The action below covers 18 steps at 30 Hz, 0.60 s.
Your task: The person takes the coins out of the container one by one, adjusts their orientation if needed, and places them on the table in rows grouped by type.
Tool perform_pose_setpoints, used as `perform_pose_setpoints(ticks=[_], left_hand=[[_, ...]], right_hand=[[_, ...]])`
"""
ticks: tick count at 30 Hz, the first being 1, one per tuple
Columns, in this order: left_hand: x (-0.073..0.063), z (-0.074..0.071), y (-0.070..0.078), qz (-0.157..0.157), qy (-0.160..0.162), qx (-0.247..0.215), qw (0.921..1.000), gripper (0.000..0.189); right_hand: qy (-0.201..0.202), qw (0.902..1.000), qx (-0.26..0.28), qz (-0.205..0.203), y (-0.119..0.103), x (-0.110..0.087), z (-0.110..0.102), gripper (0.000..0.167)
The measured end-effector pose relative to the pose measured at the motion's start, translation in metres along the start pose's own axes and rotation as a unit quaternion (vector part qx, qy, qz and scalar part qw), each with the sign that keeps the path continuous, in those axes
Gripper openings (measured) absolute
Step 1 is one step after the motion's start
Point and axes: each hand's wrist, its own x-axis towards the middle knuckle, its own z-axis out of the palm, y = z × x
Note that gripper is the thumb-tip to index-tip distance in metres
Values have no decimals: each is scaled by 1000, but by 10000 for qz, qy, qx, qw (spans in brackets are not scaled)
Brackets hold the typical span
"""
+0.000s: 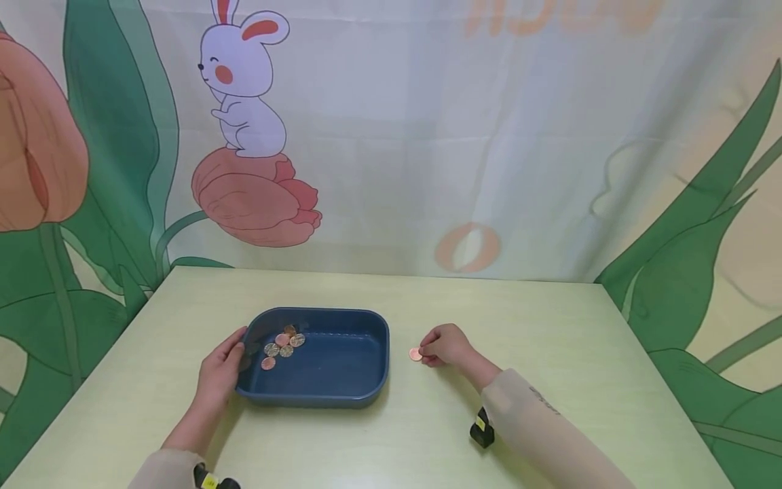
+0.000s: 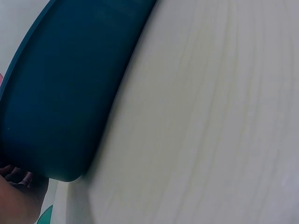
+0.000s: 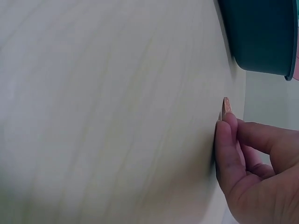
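Note:
A dark blue rectangular tray [image 1: 318, 380] stands on the table, with several copper and brass-coloured coins [image 1: 286, 351] lying in its left part. At its left end my left hand [image 1: 218, 367] grips the wall, thumb at the rim and the other fingers along the outside. In the left wrist view the tray's outer side [image 2: 70, 84] hides most of that hand. Just right of the tray, my right hand [image 1: 449, 346] pinches a copper coin [image 1: 415, 354] between thumb and fingers. The right wrist view shows the coin [image 3: 226, 106] nearly edge-on, close to the tabletop.
The pale wooden table [image 1: 580, 380] reaches back to a printed curtain [image 1: 391, 149] with a rabbit and tulips. Black wrist cameras [image 1: 482, 429] are strapped on at both sleeves.

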Motion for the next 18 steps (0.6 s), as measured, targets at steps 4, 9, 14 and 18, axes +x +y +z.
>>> perform_pose_setpoints(ticks=[4, 9, 14, 18], left_hand=[[0, 0, 0, -35, -8, 54, 10000, 51], [0, 0, -1, -3, -60, 33, 10000, 51], [0, -1, -1, 32, -16, 48, 10000, 50], [-1, -1, -2, 60, 23, 48, 10000, 50]], right_hand=[[86, 9999, -78, 25, -2, 0, 1, 4], [166, 9997, -181, 77, -4, -1, 4, 4], [232, 9988, -441, -4, -6, -1, 6, 6], [301, 9980, -560, -40, -7, -1, 8, 9]])
